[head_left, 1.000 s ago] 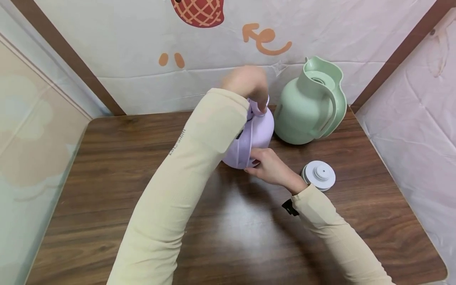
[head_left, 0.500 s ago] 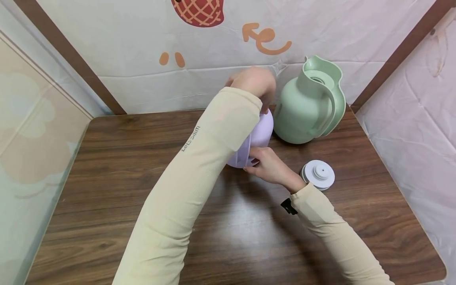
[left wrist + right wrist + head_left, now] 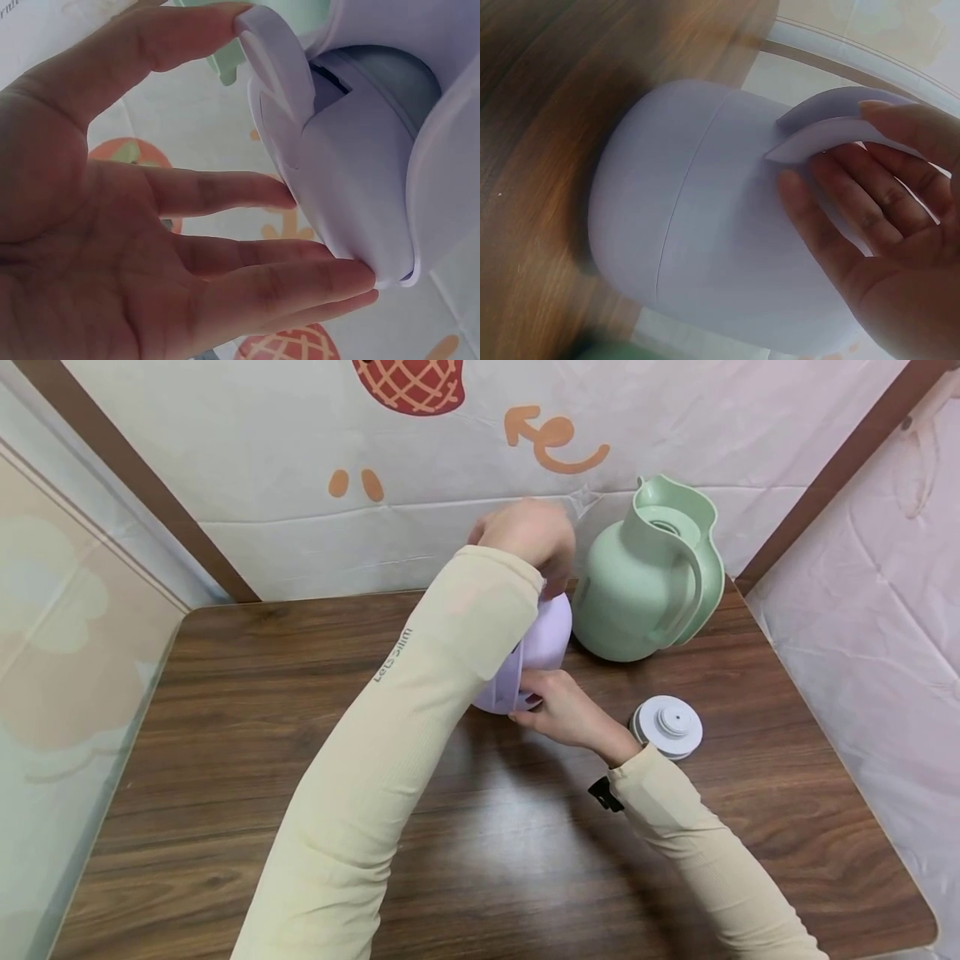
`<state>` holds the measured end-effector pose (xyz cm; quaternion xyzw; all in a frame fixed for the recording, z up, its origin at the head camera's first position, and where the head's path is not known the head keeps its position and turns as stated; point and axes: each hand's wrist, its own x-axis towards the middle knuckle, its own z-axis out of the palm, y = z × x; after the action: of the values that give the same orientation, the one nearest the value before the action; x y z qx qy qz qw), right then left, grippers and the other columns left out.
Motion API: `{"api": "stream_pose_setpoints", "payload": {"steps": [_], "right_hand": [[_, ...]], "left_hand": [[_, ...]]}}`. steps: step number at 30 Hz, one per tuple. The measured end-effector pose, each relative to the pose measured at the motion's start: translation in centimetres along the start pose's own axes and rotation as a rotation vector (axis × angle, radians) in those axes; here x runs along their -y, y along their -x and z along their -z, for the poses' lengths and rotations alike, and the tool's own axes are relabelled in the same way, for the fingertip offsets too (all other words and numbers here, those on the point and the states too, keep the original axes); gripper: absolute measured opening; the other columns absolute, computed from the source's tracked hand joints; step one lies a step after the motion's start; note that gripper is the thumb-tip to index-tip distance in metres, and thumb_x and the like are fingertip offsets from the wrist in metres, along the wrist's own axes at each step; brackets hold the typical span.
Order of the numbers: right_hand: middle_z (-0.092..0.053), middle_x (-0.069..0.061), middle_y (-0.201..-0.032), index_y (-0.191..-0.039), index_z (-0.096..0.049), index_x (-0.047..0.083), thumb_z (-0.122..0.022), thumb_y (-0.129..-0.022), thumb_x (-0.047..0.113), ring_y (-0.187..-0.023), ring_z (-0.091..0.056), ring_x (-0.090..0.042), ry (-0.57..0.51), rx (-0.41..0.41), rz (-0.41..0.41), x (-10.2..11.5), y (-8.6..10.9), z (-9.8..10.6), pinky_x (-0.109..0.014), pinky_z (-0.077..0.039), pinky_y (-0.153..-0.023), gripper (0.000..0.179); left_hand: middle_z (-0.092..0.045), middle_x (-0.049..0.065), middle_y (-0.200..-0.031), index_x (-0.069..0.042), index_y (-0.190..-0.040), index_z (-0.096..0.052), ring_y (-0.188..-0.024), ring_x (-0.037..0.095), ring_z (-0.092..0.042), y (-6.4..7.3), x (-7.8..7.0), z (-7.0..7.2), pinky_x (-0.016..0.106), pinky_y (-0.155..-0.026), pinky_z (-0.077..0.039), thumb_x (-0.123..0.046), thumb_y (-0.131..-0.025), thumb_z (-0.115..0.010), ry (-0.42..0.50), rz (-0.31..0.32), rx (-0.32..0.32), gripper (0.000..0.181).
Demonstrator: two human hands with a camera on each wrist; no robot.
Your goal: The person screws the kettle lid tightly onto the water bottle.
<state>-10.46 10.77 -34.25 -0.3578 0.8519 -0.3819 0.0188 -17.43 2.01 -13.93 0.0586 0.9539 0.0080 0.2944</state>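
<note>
A lilac vacuum jug [image 3: 547,635] stands at the back of the wooden table, partly covered by the left sleeve. My left hand [image 3: 528,535] reaches over its top. In the left wrist view the thumb touches a raised lever [image 3: 281,67] on the lilac lid [image 3: 352,172], while fingertips press the lid's outer edge, so the lid sits between them. The jug's rim curves around the lid. My right hand [image 3: 562,710] grips the jug's handle [image 3: 817,141], thumb on the outer side and other fingers passing inside it.
A mint-green jug [image 3: 637,585] with an uncovered mouth stands close on the right of the lilac one. A round white stopper [image 3: 667,727] lies beside the right wrist. Behind the table [image 3: 225,735] rises a printed fabric wall [image 3: 277,543].
Since the earliest frame my left hand and forearm have shifted right and turned over the jug's top, covering more of it. My right hand keeps its hold on the handle; the jug stays put.
</note>
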Motion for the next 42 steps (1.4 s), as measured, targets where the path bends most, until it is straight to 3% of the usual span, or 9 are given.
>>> {"api": "stream_pose_setpoints", "payload": {"steps": [7,17,23,29,42], "right_hand": [[-0.064,-0.008,-0.091,-0.093,-0.062,0.003,-0.068,-0.073,-0.001,-0.085,-0.061,-0.022,0.026,0.010,0.006,0.0,-0.1,0.1,-0.036,-0.051,-0.071,0.021],[-0.065,-0.006,-0.091,-0.092,-0.062,0.004,-0.067,-0.072,0.002,-0.085,-0.061,-0.022,0.074,0.012,0.019,0.3,0.0,0.2,-0.033,-0.049,-0.073,0.020],[-0.065,-0.007,-0.092,-0.093,-0.062,0.004,-0.066,-0.073,0.002,-0.086,-0.061,-0.023,0.074,0.021,0.015,0.4,0.0,0.3,-0.034,-0.049,-0.074,0.020],[-0.064,-0.008,-0.089,-0.090,-0.062,0.003,-0.066,-0.072,0.001,-0.084,-0.061,-0.026,0.061,0.017,0.019,0.2,0.0,0.4,-0.035,-0.049,-0.073,0.018],[-0.063,-0.007,-0.086,-0.087,-0.062,0.003,-0.066,-0.072,0.002,-0.082,-0.061,-0.024,0.064,0.013,0.011,0.3,0.0,0.5,-0.036,-0.048,-0.072,0.016]], "left_hand": [[-0.046,0.001,-0.116,-0.015,-0.094,-0.055,-0.096,0.019,-0.050,-0.1,0.4,-0.2,0.048,-0.079,-0.043,-0.017,-0.077,-0.064,0.013,-0.026,-0.034,0.020],[-0.046,-0.001,-0.105,-0.016,-0.086,-0.055,-0.098,0.016,-0.047,-0.2,1.0,-0.3,0.042,-0.091,-0.035,-0.022,-0.077,-0.069,-0.011,-0.058,-0.031,0.018],[-0.046,-0.002,-0.097,-0.016,-0.081,-0.054,-0.095,0.016,-0.048,-0.3,1.2,-0.5,0.042,-0.089,-0.037,-0.019,-0.074,-0.070,-0.015,-0.086,-0.057,0.018],[-0.048,-0.003,-0.093,-0.016,-0.081,-0.055,-0.090,0.016,-0.047,-0.3,1.6,-0.7,0.035,-0.082,-0.038,-0.016,-0.073,-0.069,-0.017,-0.114,-0.097,0.017],[-0.047,0.001,-0.099,-0.013,-0.084,-0.055,-0.092,0.018,-0.044,-0.3,2.1,-0.6,0.028,-0.074,-0.041,-0.015,-0.072,-0.070,0.006,-0.131,-0.084,0.019]]}}
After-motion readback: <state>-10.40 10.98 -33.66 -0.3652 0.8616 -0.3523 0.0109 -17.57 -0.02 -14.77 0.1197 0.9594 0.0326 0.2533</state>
